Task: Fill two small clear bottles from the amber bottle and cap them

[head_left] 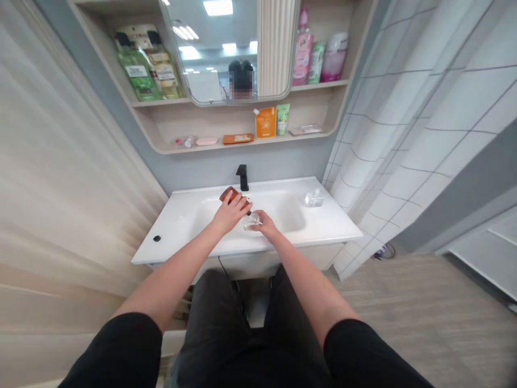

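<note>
Now one brown bottle [229,196], left hand [231,213]; one glass [251,222], right hand [263,223].

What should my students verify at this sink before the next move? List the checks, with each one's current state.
1. Left hand grips the amber-brown bottle: ok.
2. Right hand holds the small clear glass container: ok.
3. Both hands are above the white washbasin: ok.
4. Hands are apart from the black faucet: ok.
5. Bottle's mouth lines up with the container: cannot tell, fingers hide it.
</note>
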Tool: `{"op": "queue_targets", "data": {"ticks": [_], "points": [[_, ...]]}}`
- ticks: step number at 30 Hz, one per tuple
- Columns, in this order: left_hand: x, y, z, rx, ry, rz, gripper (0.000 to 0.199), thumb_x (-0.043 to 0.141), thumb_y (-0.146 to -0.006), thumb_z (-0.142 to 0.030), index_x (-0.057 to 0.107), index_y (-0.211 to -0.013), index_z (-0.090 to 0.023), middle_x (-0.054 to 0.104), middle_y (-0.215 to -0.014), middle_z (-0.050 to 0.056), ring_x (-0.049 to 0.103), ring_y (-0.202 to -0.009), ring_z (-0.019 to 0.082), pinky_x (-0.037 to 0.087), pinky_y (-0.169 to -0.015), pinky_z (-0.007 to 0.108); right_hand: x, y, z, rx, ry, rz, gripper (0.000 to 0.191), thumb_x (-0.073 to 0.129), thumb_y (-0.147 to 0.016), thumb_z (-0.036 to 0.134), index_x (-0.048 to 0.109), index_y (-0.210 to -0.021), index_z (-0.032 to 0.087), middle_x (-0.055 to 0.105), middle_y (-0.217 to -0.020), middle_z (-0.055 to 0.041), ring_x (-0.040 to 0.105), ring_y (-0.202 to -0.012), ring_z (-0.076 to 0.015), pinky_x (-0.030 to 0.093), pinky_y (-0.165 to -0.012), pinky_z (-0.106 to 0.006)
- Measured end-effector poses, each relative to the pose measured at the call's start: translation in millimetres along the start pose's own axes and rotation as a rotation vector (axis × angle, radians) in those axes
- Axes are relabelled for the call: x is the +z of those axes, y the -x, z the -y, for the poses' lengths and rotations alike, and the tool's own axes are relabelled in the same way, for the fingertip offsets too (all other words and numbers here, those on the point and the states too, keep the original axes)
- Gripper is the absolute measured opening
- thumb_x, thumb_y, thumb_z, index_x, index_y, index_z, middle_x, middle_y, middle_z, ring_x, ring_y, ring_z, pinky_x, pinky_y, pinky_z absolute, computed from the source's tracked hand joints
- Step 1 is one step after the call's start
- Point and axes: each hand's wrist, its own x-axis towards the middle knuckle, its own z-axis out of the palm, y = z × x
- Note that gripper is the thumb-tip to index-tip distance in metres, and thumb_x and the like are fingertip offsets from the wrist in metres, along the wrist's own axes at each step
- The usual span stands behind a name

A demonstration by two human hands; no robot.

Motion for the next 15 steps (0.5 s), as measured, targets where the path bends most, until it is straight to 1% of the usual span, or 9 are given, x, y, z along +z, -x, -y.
{"op": "queue_targets", "data": {"ticks": [3,6,7,9,11,12,13,15], "points": [[0.9,8,-10,-0.161,0.020,-0.006,0.061,0.056,-0.097,-0.008,0.064,-0.155,-0.026,0.067,-0.154,0.018,0.053,-0.154,0.038,0.021,-0.137,0.069,0,1,3,0.005,0.005,0.005,0.067,0.092,-0.061,0.039,0.062,-0.119,0.029,0.070,-0.112,0.0006,0.066,-0.100,-0.0251,0.056,-0.100,-0.045],[10.5,19,-20,-0.396,0.099,-0.032,0.061,0.064,-0.095,-0.013,0.063,-0.155,-0.027,0.072,-0.146,0.018,0.062,-0.143,0.038,0.021,-0.136,0.069,-2,1,2,0.004,0.022,0.013,0.069,0.093,-0.061,0.039,0.063,-0.122,0.029,0.071,-0.114,0.0000,0.066,-0.104,-0.0257,0.055,-0.102,-0.045],[15.1,23,-23,-0.498,0.143,-0.053,0.062,0.069,-0.094,-0.018,0.063,-0.155,-0.027,0.073,-0.144,0.018,0.065,-0.139,0.038,0.023,-0.135,0.069,-2,1,1,0.003,0.025,0.014,0.070,0.093,-0.061,0.040,0.063,-0.123,0.030,0.071,-0.115,-0.0002,0.066,-0.105,-0.0259,0.055,-0.103,-0.045],[23.9,36,-22,-0.716,0.265,-0.118,0.067,0.080,-0.089,-0.031,0.061,-0.153,-0.025,0.074,-0.143,0.019,0.069,-0.133,0.039,0.034,-0.130,0.066,-3,0,-1,0.000,0.029,0.011,0.074,0.093,-0.060,0.039,0.064,-0.127,0.030,0.072,-0.119,-0.0011,0.067,-0.109,-0.0267,0.054,-0.105,-0.045],[28.3,55,-11,-0.927,0.434,-0.196,0.072,0.087,-0.085,-0.042,0.060,-0.150,-0.025,0.075,-0.141,0.018,0.072,-0.128,0.037,0.049,-0.120,0.056,-3,-1,-2,0.004,0.041,0.006,0.078,0.094,-0.058,0.038,0.065,-0.131,0.030,0.072,-0.124,-0.0030,0.067,-0.113,-0.0278,0.053,-0.106,-0.045],[27.8,66,-2,-1.025,0.512,-0.229,0.073,0.088,-0.084,-0.046,0.059,-0.148,-0.026,0.076,-0.140,0.017,0.074,-0.126,0.034,0.054,-0.113,0.051,-3,0,-2,0.011,0.047,0.008,0.079,0.094,-0.059,0.039,0.066,-0.132,0.030,0.072,-0.126,-0.0038,0.067,-0.115,-0.0284,0.053,-0.106,-0.045],[25.5,79,10,-1.117,0.571,-0.253,0.072,0.088,-0.085,-0.050,0.059,-0.146,-0.026,0.076,-0.139,0.015,0.075,-0.124,0.032,0.057,-0.109,0.046,-4,0,-2,0.020,0.054,0.014,0.079,0.094,-0.059,0.039,0.066,-0.133,0.029,0.072,-0.127,-0.0042,0.067,-0.115,-0.0288,0.053,-0.106,-0.045],[15.9,108,41,-1.294,0.554,-0.273,0.072,0.088,-0.085,-0.056,0.058,-0.143,-0.025,0.077,-0.137,0.013,0.075,-0.122,0.030,0.058,-0.106,0.043,-4,1,-2,0.031,0.074,0.027,0.076,0.094,-0.061,0.041,0.068,-0.131,0.029,0.074,-0.124,-0.0036,0.068,-0.115,-0.0293,0.053,-0.105,-0.045]]}}
